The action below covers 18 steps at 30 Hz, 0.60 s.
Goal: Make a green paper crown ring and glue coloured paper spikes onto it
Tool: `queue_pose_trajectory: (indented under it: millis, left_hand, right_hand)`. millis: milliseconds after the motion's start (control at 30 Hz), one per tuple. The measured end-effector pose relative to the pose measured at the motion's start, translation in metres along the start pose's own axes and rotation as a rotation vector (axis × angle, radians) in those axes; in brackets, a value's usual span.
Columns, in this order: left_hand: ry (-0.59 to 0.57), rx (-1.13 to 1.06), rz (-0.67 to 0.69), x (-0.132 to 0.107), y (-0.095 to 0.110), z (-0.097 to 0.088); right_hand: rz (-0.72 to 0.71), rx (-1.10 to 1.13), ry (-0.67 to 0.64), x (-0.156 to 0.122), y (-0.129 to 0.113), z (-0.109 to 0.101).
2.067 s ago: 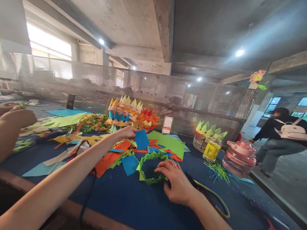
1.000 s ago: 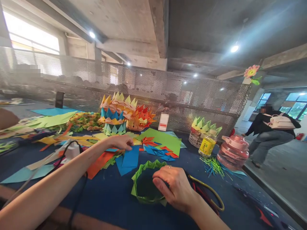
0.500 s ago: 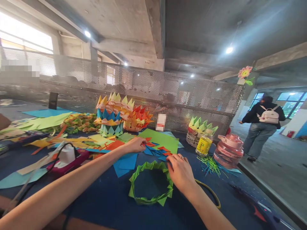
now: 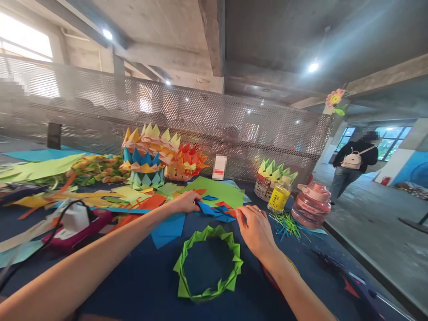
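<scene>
A ring of folded green paper (image 4: pixel 182 263) with pointed edges lies on the dark blue tabletop, nearest me. Beyond it is a small pile of folded blue and orange paper pieces (image 4: pixel 222 216). My left hand (image 4: pixel 187 202) reaches to the pile's left side, fingers closed in a pinch on a blue folded paper piece (image 4: pixel 205 208). On the right side, my right hand (image 4: pixel 257 229) has its fingers curled, thumb and forefinger at an orange folded paper piece (image 4: pixel 231 213). A green paper sheet (image 4: pixel 217 189) lies under and behind the pile.
Colourful paper crowns (image 4: pixel 143 162) stand behind on the left, above scattered paper strips and a magenta power strip (image 4: pixel 96 223). To the right are a green-topped paper basket (image 4: pixel 264 185), a yellow-labelled bottle (image 4: pixel 279 196), a pink jug (image 4: pixel 310 205) and thin cut strips (image 4: pixel 287 226). A person (image 4: pixel 354 162) walks beyond.
The view has shifted slightly. My hands have moved a little apart at the pile, and blue pieces there have shifted. The green ring appears nearer and turned. The person with the backpack has walked on.
</scene>
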<state>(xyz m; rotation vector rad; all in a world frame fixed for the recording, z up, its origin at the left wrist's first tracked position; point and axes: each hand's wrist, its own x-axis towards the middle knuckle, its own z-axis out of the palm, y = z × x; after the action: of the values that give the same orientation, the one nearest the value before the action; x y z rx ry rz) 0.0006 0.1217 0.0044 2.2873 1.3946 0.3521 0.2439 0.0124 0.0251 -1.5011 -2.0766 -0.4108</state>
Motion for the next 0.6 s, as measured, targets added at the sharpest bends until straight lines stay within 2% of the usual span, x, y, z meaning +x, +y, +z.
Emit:
queue_pose_trajectory:
  millis: [167, 367, 600]
  left_hand:
    - [-0.014, -0.142, -0.042, -0.011, -0.007, -0.015]
    - [0.064, -0.276, -0.098, -0.021, -0.012, -0.030]
    - [0.082, -0.399, -0.068, -0.012, -0.009, -0.014]
  right_hand:
    - [-0.014, 0.020, -0.003, -0.001, -0.003, 0.001]
    - [-0.037, 0.063, 0.001, -0.003, -0.006, 0.002]
    - [-0.078, 0.124, 0.000, -0.006, -0.012, 0.004]
